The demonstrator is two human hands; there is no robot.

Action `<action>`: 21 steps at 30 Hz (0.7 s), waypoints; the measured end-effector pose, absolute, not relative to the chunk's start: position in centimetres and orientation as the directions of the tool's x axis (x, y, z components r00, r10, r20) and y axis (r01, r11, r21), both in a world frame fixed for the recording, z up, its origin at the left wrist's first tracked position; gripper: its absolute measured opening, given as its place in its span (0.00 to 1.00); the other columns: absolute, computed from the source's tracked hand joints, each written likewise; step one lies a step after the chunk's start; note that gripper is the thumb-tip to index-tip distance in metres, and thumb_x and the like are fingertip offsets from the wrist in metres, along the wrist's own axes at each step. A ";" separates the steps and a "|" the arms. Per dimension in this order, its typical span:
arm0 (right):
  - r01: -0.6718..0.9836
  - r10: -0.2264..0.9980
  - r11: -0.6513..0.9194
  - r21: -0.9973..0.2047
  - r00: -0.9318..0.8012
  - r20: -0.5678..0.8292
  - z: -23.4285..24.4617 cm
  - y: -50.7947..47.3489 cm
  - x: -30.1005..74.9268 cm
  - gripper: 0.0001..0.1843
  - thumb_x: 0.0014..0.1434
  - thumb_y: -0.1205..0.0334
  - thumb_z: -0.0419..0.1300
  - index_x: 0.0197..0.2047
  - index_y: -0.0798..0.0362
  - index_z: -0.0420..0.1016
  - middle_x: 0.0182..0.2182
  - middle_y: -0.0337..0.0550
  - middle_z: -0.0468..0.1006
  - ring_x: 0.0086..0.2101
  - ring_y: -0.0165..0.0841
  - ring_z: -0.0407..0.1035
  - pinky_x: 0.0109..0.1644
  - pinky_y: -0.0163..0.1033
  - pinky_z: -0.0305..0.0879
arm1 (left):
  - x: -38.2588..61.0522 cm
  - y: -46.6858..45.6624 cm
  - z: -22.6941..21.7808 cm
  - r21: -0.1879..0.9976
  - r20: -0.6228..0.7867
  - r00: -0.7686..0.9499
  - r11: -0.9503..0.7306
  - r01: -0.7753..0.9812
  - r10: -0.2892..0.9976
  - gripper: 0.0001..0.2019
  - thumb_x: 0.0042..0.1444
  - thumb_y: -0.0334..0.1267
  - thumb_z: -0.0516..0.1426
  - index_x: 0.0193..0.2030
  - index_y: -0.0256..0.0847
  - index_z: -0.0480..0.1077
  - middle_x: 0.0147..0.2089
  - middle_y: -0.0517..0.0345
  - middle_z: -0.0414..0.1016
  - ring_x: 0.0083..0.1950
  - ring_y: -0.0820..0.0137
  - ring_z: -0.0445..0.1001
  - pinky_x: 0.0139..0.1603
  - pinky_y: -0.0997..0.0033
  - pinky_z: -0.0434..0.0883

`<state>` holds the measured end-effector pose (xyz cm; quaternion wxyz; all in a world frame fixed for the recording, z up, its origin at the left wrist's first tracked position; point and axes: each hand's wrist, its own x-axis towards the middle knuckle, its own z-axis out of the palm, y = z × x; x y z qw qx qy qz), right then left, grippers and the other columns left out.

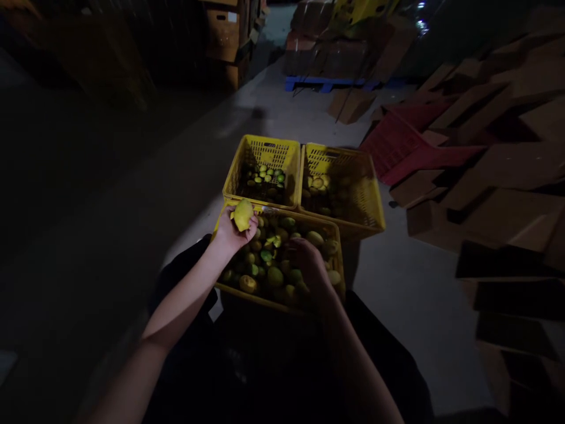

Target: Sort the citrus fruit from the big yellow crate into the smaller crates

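Note:
In the head view, my left hand is closed around a yellow lemon, held above the left rim of the near yellow crate. Many green and yellow lemons fill that crate, one of them a browned lemon near its front left corner. Over the right part of the same crate, my right hand reaches in among the fruit. Its fingers look loosely spread in shadow, and no fruit shows in them. A bright yellow-green piece lies on the lemons between my hands.
Behind stand two more yellow crates: the left crate holds small green and yellow fruit, the right crate larger yellow ones. A red crate and piled cardboard boxes lie to the right. Further back is a blue pallet bearing stacked goods.

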<state>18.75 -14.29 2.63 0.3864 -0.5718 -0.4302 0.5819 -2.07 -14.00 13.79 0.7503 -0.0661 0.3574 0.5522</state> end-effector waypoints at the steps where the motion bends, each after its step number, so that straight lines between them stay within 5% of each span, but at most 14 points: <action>1: 0.127 0.946 -0.315 -0.941 -0.044 -0.322 1.5 -14.3 17.7 0.05 0.54 0.59 0.55 0.32 0.48 0.72 0.30 0.40 0.79 0.34 0.36 0.74 0.37 0.39 0.72 | -2.5 -13.9 14.0 0.251 -0.639 0.137 0.374 -0.893 0.757 0.18 0.59 0.42 0.44 0.43 0.33 0.70 0.29 0.53 0.69 0.25 0.75 0.66 0.23 0.79 0.67; 4: 0.361 0.945 -0.271 -0.892 -0.078 -0.318 -1.7 -14.3 13.8 0.05 0.50 0.62 0.59 0.34 0.49 0.72 0.36 0.43 0.79 0.44 0.40 0.72 0.49 0.43 0.69 | -3.9 -13.6 14.8 0.171 -0.638 0.132 0.307 -0.936 0.759 0.17 0.60 0.43 0.44 0.39 0.34 0.69 0.29 0.54 0.68 0.25 0.77 0.66 0.21 0.82 0.66; 9: 0.697 0.887 -0.136 -0.704 -0.231 -0.401 -6.1 -13.2 7.9 0.31 0.44 0.75 0.62 0.54 0.53 0.69 0.56 0.54 0.72 0.55 0.46 0.66 0.56 0.45 0.62 | -5.4 -13.9 15.7 0.097 -0.600 0.116 0.217 -0.971 0.791 0.14 0.58 0.40 0.47 0.38 0.33 0.70 0.29 0.53 0.69 0.24 0.77 0.67 0.21 0.83 0.67; 16: 0.905 0.822 0.082 -0.417 -0.299 -0.486 -9.5 -10.9 5.8 0.30 0.55 0.75 0.55 0.61 0.56 0.63 0.45 0.59 0.79 0.46 0.45 0.74 0.46 0.45 0.65 | -6.3 -14.4 16.3 0.061 -0.618 0.094 0.166 -0.984 0.781 0.13 0.57 0.37 0.47 0.37 0.32 0.70 0.28 0.52 0.70 0.24 0.75 0.67 0.19 0.81 0.67; 21: 0.888 0.868 0.197 -0.415 -0.354 -0.347 -9.1 -11.1 6.8 0.29 0.53 0.70 0.59 0.59 0.56 0.67 0.35 0.50 0.82 0.38 0.42 0.76 0.39 0.39 0.65 | -6.5 -14.4 16.3 0.065 -0.613 0.083 0.155 -0.986 0.785 0.14 0.58 0.39 0.47 0.37 0.32 0.70 0.28 0.52 0.70 0.24 0.75 0.67 0.19 0.81 0.68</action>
